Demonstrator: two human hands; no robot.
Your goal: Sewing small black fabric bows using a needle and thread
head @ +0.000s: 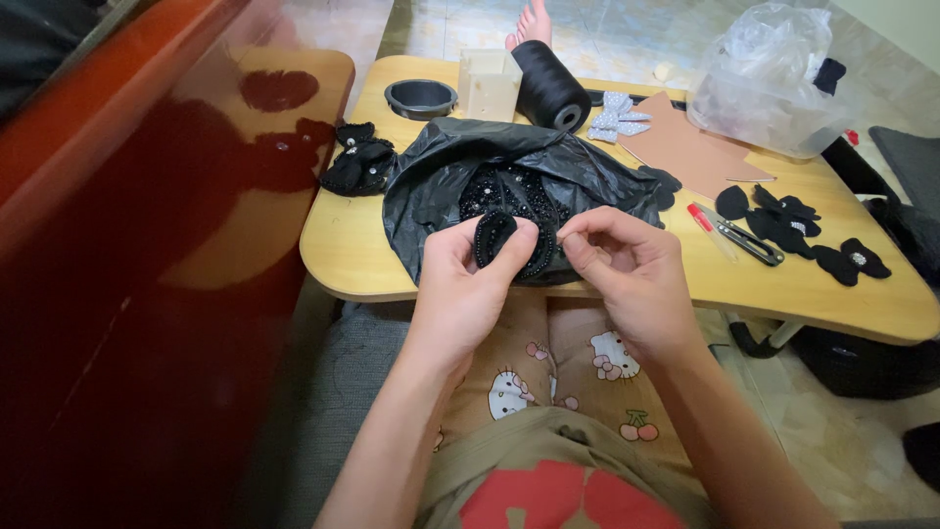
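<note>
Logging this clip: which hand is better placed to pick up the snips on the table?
Probably the right hand. The snips lie on the table just off to its side, and it only pinches something too small to make out. The left hand is holding the black beaded piece.

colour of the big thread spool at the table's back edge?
Black thread spool, best seen in the head view.

Wooden table [842, 294] — black bag [587, 176], thread spool [546, 83], snips [744, 240].

Home floor craft spot: low table [627, 294], tiled floor [607, 39].
</note>
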